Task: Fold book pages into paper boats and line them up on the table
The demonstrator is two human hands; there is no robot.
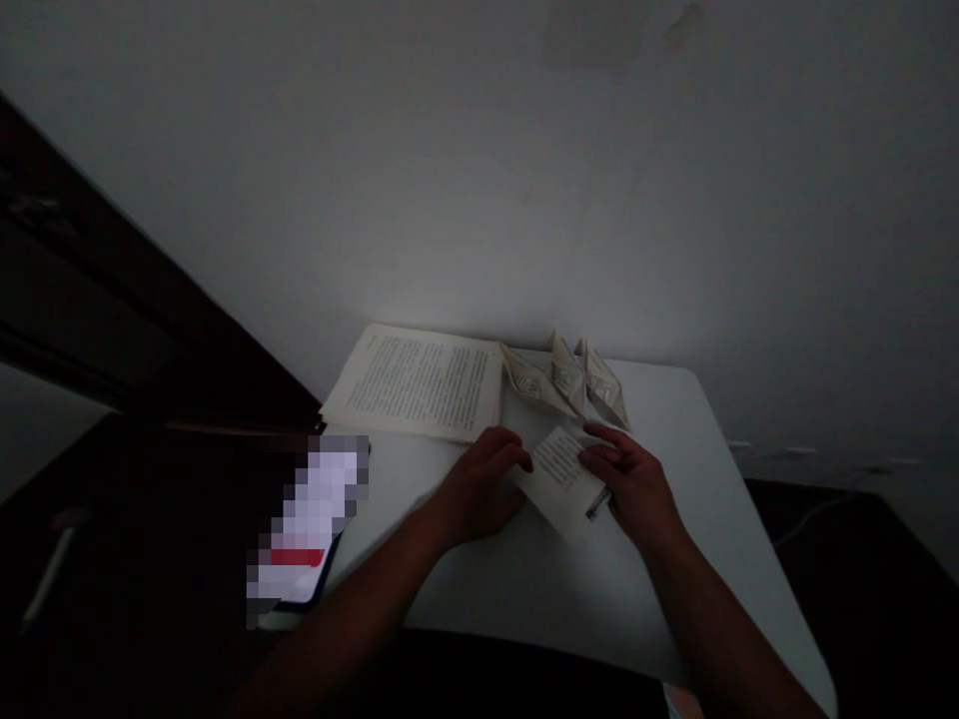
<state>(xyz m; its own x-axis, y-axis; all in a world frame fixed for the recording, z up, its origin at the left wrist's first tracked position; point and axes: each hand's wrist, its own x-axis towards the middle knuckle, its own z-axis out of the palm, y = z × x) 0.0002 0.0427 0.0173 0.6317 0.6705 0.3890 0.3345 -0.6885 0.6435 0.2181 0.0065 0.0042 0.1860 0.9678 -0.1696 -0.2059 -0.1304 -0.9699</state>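
A folded sheet of printed paper (558, 484) lies between my hands over the white table, one corner pointing toward me. My left hand (483, 487) has its fingers curled round the left edge of this sheet. With thumb and fingers, my right hand (636, 487) grips the opposite edge, close to a small dark printed patch. Just beyond the sheet stand three folded paper boats, made from similar printed pages: a left one (533, 384), a middle one (567, 371) and a right one (603, 384). The undersides of both hands are hidden.
A stack of loose printed pages (424, 384) rests at the back left of the table (719, 559). A lit phone (315, 519), its screen blurred, is at the left edge. A wall (450, 180) rises behind; a dark door frame (150, 270) stands left.
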